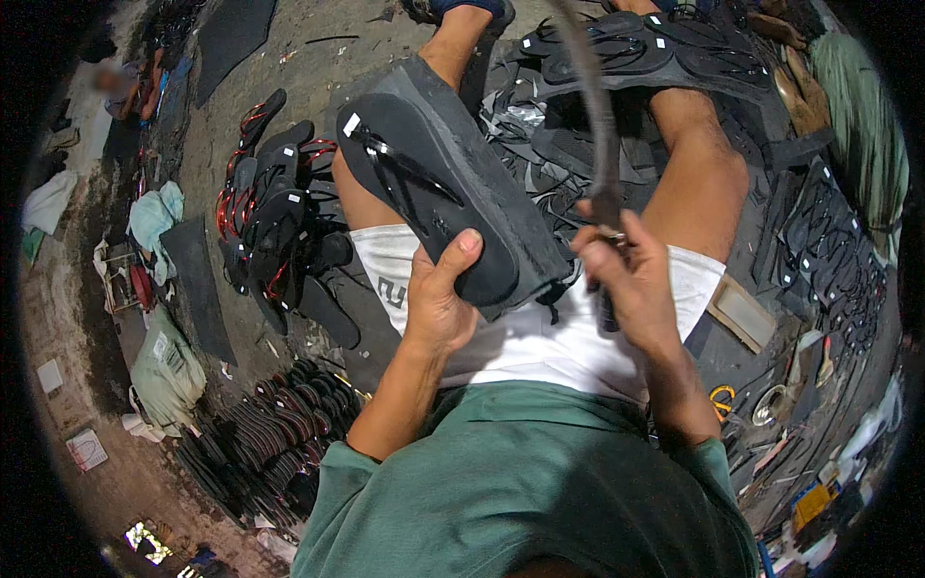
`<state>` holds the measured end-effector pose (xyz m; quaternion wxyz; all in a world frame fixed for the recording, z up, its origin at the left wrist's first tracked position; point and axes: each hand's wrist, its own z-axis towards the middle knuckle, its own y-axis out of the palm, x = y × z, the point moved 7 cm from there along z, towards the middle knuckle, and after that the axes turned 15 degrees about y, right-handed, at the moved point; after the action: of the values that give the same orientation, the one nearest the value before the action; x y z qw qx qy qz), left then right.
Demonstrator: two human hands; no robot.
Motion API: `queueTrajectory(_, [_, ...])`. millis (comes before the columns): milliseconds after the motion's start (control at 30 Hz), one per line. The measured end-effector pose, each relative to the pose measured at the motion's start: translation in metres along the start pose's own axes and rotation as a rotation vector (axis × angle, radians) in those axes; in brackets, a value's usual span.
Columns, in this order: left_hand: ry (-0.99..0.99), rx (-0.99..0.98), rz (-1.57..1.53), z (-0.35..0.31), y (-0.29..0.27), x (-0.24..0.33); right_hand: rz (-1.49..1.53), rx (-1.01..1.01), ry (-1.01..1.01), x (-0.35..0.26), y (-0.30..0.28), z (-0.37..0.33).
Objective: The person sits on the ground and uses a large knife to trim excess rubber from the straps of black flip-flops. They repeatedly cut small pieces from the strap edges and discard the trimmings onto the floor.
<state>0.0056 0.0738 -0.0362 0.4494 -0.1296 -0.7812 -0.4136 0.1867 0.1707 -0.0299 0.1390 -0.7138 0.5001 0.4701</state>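
My left hand [438, 303] grips a black flip-flop [487, 260] near one end of its sole, the thumb on top and the other fingers hidden beneath. The flip-flop has glossy black straps and a small white label. It lies on a thick dark grey rubber slab [472, 144], tilted across my lap. To the right of the slab, my right hand [631, 279] is closed round the dark handle of a long curved knife [599, 106]. The blade, slightly blurred, points away from me and passes out of the top of the view. No contact shows between blade and flip-flop.
Finished-looking flip-flops [279, 207] with red or black straps lie heaped at my left. Stacked dark soles [279, 433] stand nearer. More flip-flops [617, 48] rest ahead, above black rubber scraps [544, 178]. At right are another flip-flop pile [819, 250] and a whetstone-like block [742, 315].
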Motion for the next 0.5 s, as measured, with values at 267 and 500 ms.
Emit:
queueTrajectory(267, [0.149, 0.014, 0.079, -0.011, 0.014, -0.001, -0.370, 0.013, 0.009, -0.010, 0.028, -0.011])
queueTrajectory(500, [0.123, 0.084, 0.005, -0.005, 0.016, -0.008, -0.264, 0.229, -0.183, -0.012, 0.016, -0.022])
